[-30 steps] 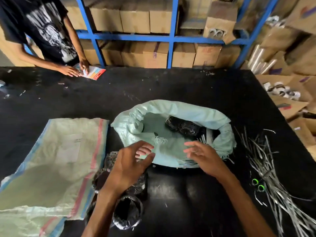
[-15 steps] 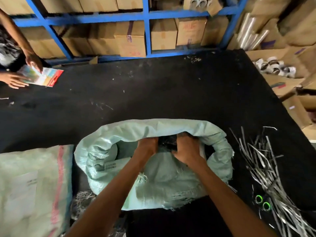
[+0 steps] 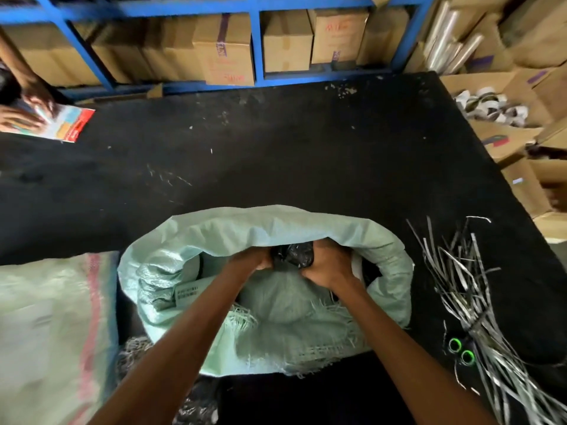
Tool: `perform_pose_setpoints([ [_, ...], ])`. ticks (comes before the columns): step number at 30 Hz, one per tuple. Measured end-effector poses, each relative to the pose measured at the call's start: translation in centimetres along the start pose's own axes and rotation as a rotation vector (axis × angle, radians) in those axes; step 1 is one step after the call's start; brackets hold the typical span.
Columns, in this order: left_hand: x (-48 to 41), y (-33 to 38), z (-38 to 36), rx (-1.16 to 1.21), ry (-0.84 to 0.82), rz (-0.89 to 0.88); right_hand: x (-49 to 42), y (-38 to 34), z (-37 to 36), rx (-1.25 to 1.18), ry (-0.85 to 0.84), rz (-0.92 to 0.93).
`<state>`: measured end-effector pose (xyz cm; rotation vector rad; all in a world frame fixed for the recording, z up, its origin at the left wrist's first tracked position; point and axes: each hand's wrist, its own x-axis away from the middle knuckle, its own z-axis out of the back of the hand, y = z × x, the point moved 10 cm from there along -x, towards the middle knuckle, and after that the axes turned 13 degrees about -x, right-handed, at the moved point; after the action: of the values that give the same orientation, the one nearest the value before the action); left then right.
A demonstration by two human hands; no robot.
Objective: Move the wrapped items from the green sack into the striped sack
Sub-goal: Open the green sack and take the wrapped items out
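Both hands reach into the open mouth of the green sack (image 3: 276, 223), which lies on the black desk (image 3: 276, 148) with its rim rolled back. The left hand (image 3: 255, 259) and the right hand (image 3: 329, 265) are side by side, fingers curled round a black, glossy wrapped item (image 3: 291, 254) that sits between them, just under the sack's far rim. The fingertips are hidden by the item and the sack's folds.

The striped sack (image 3: 46, 317), pale with a red and a blue stripe along its edge, lies flat on the desk to the left, just beside the green one. Near the lower edge, between the two sacks, more dark shiny bundles (image 3: 196, 404) show, too blurred to make out.

To the right of the green sack lies a loose heap of silvery strips (image 3: 460, 286), with two small green rings (image 3: 461, 351) among them.

At the far left edge another person's hands rest on a bright printed card (image 3: 72, 125). Behind the desk stands a blue shelf (image 3: 257, 35) stacked with cardboard boxes (image 3: 287, 47).
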<state>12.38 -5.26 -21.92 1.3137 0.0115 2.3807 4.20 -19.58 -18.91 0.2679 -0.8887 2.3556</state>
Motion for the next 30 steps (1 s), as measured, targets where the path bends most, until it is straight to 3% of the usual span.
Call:
perform_pose_setpoints([
  [2, 1.2, -0.6, 0.9, -0.061, 0.059, -0.013, 0.8, -0.2, 0.2, -0.136, -0.045, -0.021],
  [8, 6.7, -4.7, 1.5, 0.322, 0.233, -0.022, 4.9, -1.3, 2.1, -0.593, -0.205, -0.130],
  [11, 11.0, -4.5, 0.8, 0.558, 0.285, -0.204, 8.1, -2.2, 2.7, -0.779, -0.226, -0.147],
  [15, 17.0, -4.4, -0.6, 0.710, 0.294, -0.297, 12.6, -3.7, 3.3, -0.880, -0.263, -0.150],
  [23, 27.4, -7.3, -4.6, 0.628, 0.454, -0.330, 22.9, -2.7, 0.2, -1.171, -0.598, -0.084],
  [26, 29.2, -8.8, -8.3, 0.353, 0.310, -0.303, 26.8, -0.5, -3.2, -1.138, -0.795, -0.051],
  [30, 28.5, -9.3, -13.4, 0.003, 0.108, -0.238, 30.1, 1.9, -8.8, -0.905, -0.988, -0.040],
])
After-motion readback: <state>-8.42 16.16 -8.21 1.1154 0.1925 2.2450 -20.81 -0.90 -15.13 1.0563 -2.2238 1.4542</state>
